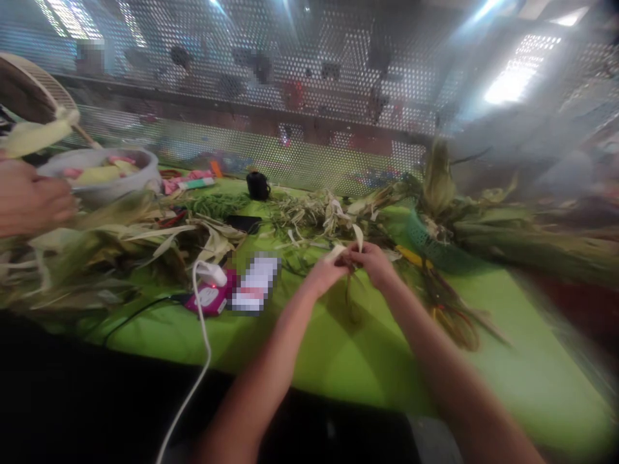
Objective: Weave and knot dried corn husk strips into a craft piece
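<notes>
My left hand (329, 270) and my right hand (376, 263) meet above the green tabletop (348, 361), fingers pinched close together. Between them is a pale strip of corn husk (358, 237), one end curling up past my right fingers. Darker thin strands hang below the fingertips. Blur hides exactly how the fingers hold the husk. Just beyond my hands lies a heap of dry husk shreds (309, 216). To the right of my right hand rest scissors (457, 327) with orange handles, beside some stalks.
A green basket (430, 241) with corn husks stands at the right. Leftward are a phone (256, 283), a purple power strip (213, 296) with a white cable, and a husk pile (120, 251). Behind stand a black mug (258, 185) and a grey tub (145, 174). Another person's hand (33, 200) shows far left.
</notes>
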`<move>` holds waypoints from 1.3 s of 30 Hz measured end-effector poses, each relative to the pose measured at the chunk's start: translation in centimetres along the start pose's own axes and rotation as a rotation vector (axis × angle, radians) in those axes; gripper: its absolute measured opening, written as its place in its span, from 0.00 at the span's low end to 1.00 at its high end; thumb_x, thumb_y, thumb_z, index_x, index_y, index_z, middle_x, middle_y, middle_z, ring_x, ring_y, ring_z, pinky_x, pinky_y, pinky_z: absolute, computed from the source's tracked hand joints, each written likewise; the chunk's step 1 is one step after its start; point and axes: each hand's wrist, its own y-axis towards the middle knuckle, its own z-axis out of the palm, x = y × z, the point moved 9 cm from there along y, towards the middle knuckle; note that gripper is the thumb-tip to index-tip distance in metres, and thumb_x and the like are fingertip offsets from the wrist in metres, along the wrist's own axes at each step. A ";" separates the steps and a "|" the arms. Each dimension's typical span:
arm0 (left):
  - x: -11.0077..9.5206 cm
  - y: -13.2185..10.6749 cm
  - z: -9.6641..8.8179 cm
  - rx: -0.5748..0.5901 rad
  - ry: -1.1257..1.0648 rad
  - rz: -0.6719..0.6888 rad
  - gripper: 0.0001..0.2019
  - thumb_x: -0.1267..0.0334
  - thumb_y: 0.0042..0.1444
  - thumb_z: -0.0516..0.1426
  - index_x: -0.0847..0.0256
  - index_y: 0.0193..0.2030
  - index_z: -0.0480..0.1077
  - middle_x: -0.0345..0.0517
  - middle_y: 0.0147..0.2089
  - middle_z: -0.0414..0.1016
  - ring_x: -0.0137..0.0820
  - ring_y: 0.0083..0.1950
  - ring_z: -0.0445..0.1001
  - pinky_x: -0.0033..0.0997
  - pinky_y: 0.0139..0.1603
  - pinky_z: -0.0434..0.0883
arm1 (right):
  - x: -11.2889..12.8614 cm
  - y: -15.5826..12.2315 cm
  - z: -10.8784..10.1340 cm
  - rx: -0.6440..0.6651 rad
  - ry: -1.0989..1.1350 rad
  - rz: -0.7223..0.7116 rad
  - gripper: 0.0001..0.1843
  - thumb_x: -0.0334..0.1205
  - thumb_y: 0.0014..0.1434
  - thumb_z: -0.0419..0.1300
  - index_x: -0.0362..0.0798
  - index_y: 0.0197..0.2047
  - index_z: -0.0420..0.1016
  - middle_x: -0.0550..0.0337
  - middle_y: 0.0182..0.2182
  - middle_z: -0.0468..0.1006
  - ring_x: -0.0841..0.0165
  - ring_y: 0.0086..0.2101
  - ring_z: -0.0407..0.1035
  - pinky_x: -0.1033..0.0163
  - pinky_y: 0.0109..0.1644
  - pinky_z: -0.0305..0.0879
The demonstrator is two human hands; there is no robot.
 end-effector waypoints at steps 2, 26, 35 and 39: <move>0.0 -0.2 0.8 0.071 0.030 -0.017 0.05 0.66 0.45 0.62 0.63 0.30 0.75 0.39 0.28 0.74 0.29 0.33 0.68 0.28 0.39 0.63 | -1.0 0.3 -0.6 -0.073 0.045 0.042 0.19 0.52 0.38 0.71 0.47 0.24 0.72 0.66 0.17 0.68 0.75 0.19 0.57 0.65 0.25 0.51; 2.0 -0.5 -0.6 -0.183 -0.553 -0.325 0.06 0.64 0.47 0.64 0.66 0.27 0.74 0.43 0.23 0.74 0.24 0.21 0.68 0.24 0.24 0.65 | -0.4 -0.7 -1.1 0.075 -0.028 0.058 0.20 0.48 0.39 0.74 0.46 0.32 0.76 0.61 0.28 0.79 0.71 0.29 0.70 0.64 0.35 0.63; 1.1 -0.9 -0.3 -0.164 -0.556 -0.325 0.06 0.66 0.45 0.66 0.66 0.26 0.75 0.42 0.22 0.73 0.22 0.19 0.67 0.23 0.22 0.64 | -1.4 -1.0 -1.7 0.057 0.060 0.057 0.23 0.46 0.40 0.74 0.50 0.41 0.80 0.63 0.29 0.78 0.73 0.26 0.66 0.65 0.32 0.61; 1.0 -0.7 -0.1 -0.134 -0.525 -0.301 0.08 0.65 0.42 0.67 0.66 0.25 0.74 0.40 0.20 0.71 0.21 0.19 0.64 0.22 0.22 0.61 | -1.4 -1.4 -1.2 0.080 0.108 0.078 0.22 0.44 0.42 0.73 0.52 0.43 0.80 0.63 0.29 0.78 0.72 0.27 0.68 0.64 0.34 0.63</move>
